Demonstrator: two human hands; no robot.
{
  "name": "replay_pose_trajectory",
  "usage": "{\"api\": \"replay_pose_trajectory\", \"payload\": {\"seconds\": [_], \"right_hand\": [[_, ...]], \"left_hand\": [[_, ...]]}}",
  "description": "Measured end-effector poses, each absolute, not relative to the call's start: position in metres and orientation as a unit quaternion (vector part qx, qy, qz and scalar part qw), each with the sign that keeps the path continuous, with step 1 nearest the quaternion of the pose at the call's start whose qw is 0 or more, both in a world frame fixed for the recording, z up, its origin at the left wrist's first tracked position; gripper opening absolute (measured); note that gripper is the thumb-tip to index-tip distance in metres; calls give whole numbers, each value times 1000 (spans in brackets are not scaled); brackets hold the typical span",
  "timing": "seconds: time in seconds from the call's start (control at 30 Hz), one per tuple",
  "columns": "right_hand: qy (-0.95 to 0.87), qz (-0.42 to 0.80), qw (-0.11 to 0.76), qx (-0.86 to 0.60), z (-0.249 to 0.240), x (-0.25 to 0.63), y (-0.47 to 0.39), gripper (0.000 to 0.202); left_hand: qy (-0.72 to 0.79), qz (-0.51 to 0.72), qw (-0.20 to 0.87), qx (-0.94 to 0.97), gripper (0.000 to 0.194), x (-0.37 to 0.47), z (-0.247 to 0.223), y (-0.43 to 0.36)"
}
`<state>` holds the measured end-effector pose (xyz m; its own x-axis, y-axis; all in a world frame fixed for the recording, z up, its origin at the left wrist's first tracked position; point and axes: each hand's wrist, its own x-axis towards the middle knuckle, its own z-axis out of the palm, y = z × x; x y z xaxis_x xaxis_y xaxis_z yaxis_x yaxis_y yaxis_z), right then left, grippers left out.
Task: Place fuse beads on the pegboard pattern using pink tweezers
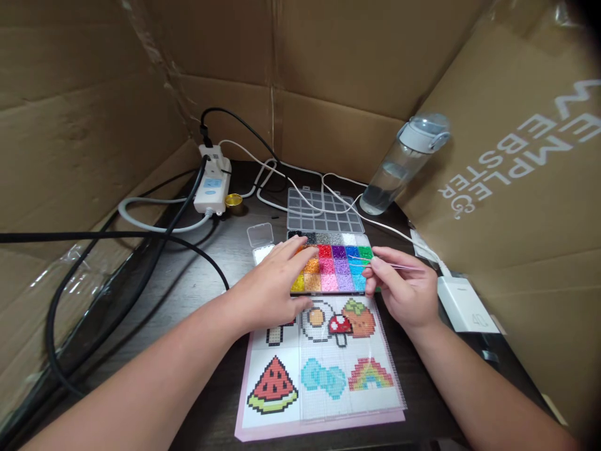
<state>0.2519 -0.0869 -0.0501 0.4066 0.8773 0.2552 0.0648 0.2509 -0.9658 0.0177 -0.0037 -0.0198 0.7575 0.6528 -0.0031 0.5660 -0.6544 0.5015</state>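
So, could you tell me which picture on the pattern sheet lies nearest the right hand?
The orange fruit with a green top, in the upper row's right corner, just left of the right hand. The mushroom and rainbow lie farther off.

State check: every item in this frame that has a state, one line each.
bead box: lid open, compartments filled with coloured beads
small case: lid open
water bottle: cap shut, upright, partly filled
power strip: plugs in
tweezers: pinched in right hand
left hand: flat on bead box and pattern sheet
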Motion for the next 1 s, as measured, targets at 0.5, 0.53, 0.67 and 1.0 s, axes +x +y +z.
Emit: {"api": "replay_pose_trajectory", "payload": {"seconds": [0.5, 0.53, 0.67, 1.0], "right_hand": [[-657, 193, 519, -511, -51, 258, -99, 24], [-657, 193, 521, -510, -52, 257, -99, 24], [-665, 172, 530, -498, -53, 255, -100, 27], [-684, 129, 533, -482, -55, 260, -102, 33]], "left_hand": [[322, 102, 228, 913, 83, 16, -21, -5], [321, 103, 227, 913, 83, 16, -21, -4], [318, 107, 228, 914, 83, 17, -22, -4], [322, 97, 232, 913, 83, 18, -21, -3]]}}
